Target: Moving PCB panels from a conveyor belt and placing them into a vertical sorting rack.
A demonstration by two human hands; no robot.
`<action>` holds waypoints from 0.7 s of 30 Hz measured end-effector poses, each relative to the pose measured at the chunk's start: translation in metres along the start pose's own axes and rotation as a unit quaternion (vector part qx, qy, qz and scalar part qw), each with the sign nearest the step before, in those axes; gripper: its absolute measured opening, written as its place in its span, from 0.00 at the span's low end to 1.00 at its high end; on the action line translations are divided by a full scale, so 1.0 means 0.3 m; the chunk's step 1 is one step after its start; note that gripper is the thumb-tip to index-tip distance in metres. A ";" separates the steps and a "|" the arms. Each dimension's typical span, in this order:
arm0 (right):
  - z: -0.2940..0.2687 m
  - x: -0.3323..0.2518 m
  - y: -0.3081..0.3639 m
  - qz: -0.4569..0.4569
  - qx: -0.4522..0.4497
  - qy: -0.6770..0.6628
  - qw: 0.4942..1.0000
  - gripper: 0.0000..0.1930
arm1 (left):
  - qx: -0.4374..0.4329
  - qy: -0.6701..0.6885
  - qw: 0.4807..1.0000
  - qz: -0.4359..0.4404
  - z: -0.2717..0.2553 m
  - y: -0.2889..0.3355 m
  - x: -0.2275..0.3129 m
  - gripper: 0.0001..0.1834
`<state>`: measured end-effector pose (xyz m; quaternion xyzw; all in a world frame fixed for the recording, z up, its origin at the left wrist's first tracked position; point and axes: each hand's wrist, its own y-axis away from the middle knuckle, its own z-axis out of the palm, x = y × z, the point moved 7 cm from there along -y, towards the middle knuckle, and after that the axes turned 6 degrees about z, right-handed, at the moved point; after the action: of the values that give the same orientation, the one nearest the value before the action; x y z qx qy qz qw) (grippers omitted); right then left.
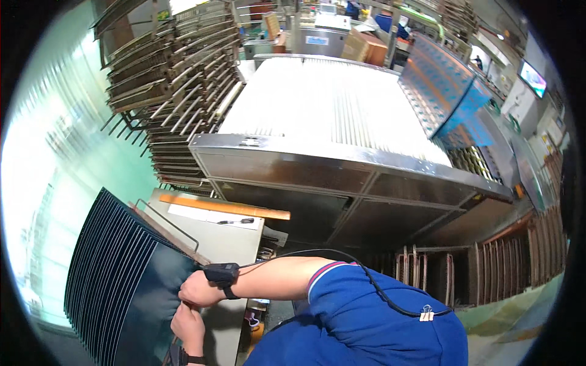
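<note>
A factory floor, a steel conveyor table (342, 165) ahead and racks (177, 91) to the left. Both hands — right hand (198, 290), left hand (189, 326) — grip the edge of the nearest dark panel (152, 299) in an upright stack (104, 268) by a grey cart (226, 244). Best pinch one panel only — edges, not faces.

Steel conveyor machine (342, 165), perhaps racks (177, 91)
</note>
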<state>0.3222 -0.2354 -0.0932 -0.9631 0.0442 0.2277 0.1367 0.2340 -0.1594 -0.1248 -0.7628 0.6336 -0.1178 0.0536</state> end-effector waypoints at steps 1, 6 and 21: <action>-0.005 -0.002 -0.001 -0.010 0.038 -0.008 0.999 0.08 | 0.007 -0.002 1.000 -0.014 -0.008 -0.002 0.006 0.08; -0.006 0.012 -0.011 -0.035 -0.001 -0.035 0.999 0.07 | 0.018 0.019 1.000 -0.005 -0.005 -0.005 -0.003 0.09; -0.016 -0.066 0.048 0.244 0.084 0.170 0.951 0.14 | 0.009 0.123 0.991 0.044 -0.023 -0.007 -0.012 0.08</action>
<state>0.3045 -0.2501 -0.0838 -0.9323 0.3196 0.0829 0.1478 0.2337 -0.1551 -0.1181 -0.7135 0.6672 -0.2136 -0.0126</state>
